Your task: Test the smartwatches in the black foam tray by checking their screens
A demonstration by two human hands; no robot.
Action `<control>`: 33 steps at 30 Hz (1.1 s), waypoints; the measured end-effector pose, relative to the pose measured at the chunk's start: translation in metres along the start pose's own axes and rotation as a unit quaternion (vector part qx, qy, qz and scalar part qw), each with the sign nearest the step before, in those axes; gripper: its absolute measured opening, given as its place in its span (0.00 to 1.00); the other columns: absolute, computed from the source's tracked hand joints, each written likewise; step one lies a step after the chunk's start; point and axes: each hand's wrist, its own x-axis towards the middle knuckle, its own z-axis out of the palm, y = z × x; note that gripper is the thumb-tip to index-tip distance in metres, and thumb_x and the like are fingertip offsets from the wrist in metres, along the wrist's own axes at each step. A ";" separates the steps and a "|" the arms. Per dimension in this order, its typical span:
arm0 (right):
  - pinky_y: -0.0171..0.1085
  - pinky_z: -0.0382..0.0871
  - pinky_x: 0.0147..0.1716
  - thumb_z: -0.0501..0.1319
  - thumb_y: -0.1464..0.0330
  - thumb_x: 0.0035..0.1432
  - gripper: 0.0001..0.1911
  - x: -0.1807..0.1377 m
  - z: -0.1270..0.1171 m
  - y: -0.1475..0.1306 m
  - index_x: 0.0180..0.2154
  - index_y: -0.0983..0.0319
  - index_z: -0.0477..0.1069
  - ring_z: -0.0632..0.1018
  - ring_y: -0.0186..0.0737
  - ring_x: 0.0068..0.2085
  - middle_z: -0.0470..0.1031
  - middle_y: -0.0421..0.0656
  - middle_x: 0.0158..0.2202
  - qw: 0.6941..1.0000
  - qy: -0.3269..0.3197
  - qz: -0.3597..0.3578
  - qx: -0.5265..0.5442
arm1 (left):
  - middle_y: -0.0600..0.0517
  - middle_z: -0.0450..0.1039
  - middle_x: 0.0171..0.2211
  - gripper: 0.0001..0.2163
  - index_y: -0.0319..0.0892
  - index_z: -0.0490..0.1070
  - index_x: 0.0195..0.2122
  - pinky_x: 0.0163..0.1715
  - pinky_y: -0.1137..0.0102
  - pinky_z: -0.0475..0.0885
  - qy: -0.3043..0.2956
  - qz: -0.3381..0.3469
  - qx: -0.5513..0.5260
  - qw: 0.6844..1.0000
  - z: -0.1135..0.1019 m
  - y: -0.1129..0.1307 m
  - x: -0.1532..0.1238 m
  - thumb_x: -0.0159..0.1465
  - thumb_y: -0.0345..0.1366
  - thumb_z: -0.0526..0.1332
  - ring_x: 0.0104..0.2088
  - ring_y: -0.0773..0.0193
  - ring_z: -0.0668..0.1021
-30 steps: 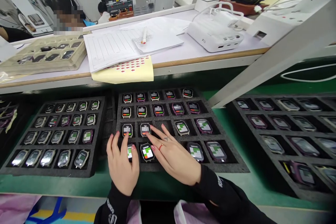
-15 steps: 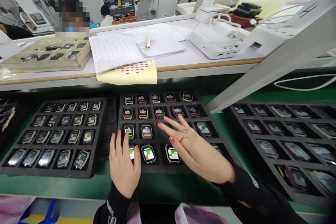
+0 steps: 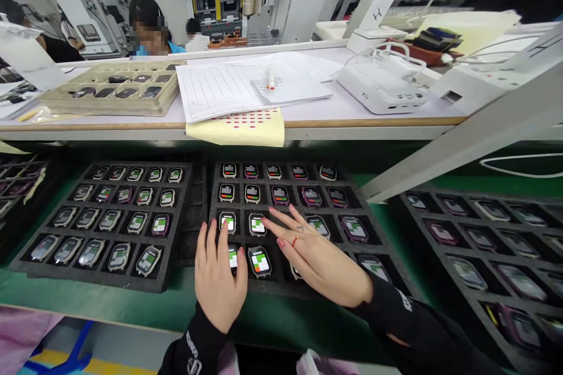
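Note:
A dark foam tray in front of me holds rows of lit smartwatches. My left hand is open over the tray's front left corner, its fingertips at a smartwatch in the third row and partly covering another below it. My right hand spreads over the middle and right, open, with the index fingertip by a second smartwatch showing a green and white screen. Neither hand holds anything. Part of a front-row smartwatch is hidden beneath my right hand. A front-row smartwatch between the hands shows green, white and orange blocks.
Another foam tray of smartwatches lies left, and a third lies right behind a slanted white post. Above, a shelf bears papers, a white device and a plastic tray. A person sits beyond.
Third-row smartwatches near my fingertips have switched from a dark text screen to a green and white one. My right hand has shifted left relative to the tray. The view has shifted slightly.

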 end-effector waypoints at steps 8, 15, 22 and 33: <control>0.62 0.49 0.68 0.42 0.68 0.76 0.24 0.009 -0.014 0.005 0.66 0.67 0.60 0.58 0.51 0.69 0.64 0.53 0.65 1.000 -0.012 0.004 -0.004 | 0.41 0.62 0.66 0.25 0.40 0.56 0.68 0.64 0.54 0.62 -0.009 -0.005 -0.017 1.000 -0.002 0.000 -0.003 0.69 0.34 0.56 0.70 0.49 0.56; 0.57 0.48 0.69 0.42 0.65 0.75 0.28 0.044 0.000 0.036 0.69 0.70 0.53 0.57 0.51 0.68 0.66 0.52 0.64 0.998 -0.013 0.049 0.029 | 0.37 0.54 0.68 0.26 0.40 0.53 0.69 0.65 0.45 0.59 -0.118 -0.068 -0.133 0.982 -0.001 -0.014 0.031 0.73 0.44 0.50 0.71 0.47 0.54; 0.64 0.48 0.67 0.47 0.67 0.71 0.26 0.055 0.028 0.058 0.66 0.69 0.60 0.60 0.54 0.67 0.65 0.57 0.64 0.999 -0.001 0.041 0.004 | 0.36 0.52 0.69 0.24 0.42 0.63 0.65 0.65 0.45 0.59 -0.133 -0.034 -0.133 0.982 0.018 -0.037 0.074 0.71 0.45 0.53 0.70 0.44 0.56; 0.63 0.44 0.68 0.45 0.77 0.64 0.32 0.048 0.015 0.065 0.69 0.70 0.54 0.56 0.48 0.69 0.62 0.55 0.66 0.999 0.015 0.032 0.001 | 0.39 0.47 0.71 0.25 0.48 0.62 0.66 0.66 0.47 0.56 -0.148 -0.069 -0.144 0.976 0.017 -0.040 0.080 0.73 0.49 0.43 0.72 0.46 0.51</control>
